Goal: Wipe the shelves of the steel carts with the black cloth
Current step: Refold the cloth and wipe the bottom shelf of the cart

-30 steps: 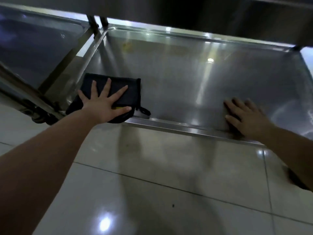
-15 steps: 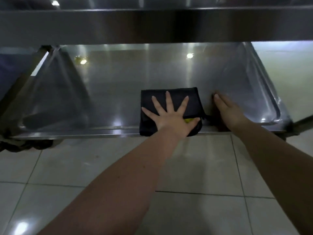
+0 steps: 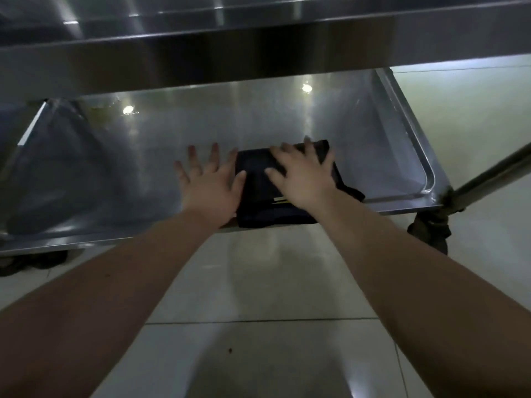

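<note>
Now flat on the lower shelf (image 3: 287,116) of the steel cart: both hands, fingers spread, palms down. Right hand (image 3: 301,175) pressed on top of the folded black cloth (image 3: 258,196), fingers loose and splayed over its far half, not curled around it. Left hand (image 3: 211,182) likewise unclenched, resting on bare steel just left of the cloth, thumb touching or nearly touching the cloth's left edge; cannot tell which through the blur. Cloth lying at the shelf's near edge, right of the shelf's middle, its near side overhanging the front lip slightly. Thin yellow strip showing on the cloth just beside the right wrist. One corner of cloth sticking out to the right, past the right hand, toward the shelf's raised right rim (image 3: 408,133). Above the cloth, the front edge of the upper shelf (image 3: 258,53), dark and reflective. Right of the cloth, beyond the shelf corner, a slanted steel tube (image 3: 494,176), with a dark caster (image 3: 431,231) under that corner. Below the cloth, pale glossy floor tiles (image 3: 258,282) with both bare forearms stretched over them. Ceiling lights mirrored as bright spots on the shelf beyond the cloth.
</note>
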Tool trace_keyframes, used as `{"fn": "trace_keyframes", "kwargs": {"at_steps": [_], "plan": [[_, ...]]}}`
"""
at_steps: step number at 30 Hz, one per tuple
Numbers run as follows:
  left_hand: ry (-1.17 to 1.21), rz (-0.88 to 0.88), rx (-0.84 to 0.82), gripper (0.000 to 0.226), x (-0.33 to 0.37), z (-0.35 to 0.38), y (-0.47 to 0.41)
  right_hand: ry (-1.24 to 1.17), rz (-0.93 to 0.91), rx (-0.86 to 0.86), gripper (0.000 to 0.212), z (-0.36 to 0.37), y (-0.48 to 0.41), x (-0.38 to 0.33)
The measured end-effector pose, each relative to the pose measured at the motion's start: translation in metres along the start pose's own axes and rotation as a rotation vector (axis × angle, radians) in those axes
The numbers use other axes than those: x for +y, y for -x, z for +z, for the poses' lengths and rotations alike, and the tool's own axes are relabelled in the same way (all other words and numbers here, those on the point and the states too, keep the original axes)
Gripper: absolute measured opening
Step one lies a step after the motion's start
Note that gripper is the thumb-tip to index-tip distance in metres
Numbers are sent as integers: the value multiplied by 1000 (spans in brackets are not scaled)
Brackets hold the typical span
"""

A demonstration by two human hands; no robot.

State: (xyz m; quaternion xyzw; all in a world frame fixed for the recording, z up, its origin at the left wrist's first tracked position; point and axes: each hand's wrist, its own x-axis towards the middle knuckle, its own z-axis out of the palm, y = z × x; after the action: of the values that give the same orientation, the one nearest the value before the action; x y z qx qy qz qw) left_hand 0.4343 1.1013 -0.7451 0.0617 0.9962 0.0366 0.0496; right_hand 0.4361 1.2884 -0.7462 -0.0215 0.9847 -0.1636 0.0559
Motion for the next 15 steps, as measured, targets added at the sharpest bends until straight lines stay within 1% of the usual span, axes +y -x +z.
{"fn": "trace_keyframes", "kwargs": {"at_steps": [1, 3, 5, 7, 10, 13, 15], "plan": [[-18, -20, -20, 58, -11, 3, -1, 41, -17, -55, 59, 6, 0, -13], [-47, -6, -37, 57, -15, 10, -3, 112, -13, -123, 62, 21, 0, -25], [-42, 39, -45, 57, -9, 16, -6, 177, -1, -138, 63, 30, 3, -23], [-1, 51, -57, 57, -3, 22, -9, 207, -12, -108, 64, 29, 5, -7], [26, 45, -53, 57, -1, 30, -8, 231, 33, -45, 65, 15, 5, 47], [39, 45, -41, 57, -2, 34, -8, 243, 159, -24, 69, -12, 16, 130], [37, 41, -38, 57, -1, 35, -9, 271, 243, -33, 73, -26, 27, 170]]}}
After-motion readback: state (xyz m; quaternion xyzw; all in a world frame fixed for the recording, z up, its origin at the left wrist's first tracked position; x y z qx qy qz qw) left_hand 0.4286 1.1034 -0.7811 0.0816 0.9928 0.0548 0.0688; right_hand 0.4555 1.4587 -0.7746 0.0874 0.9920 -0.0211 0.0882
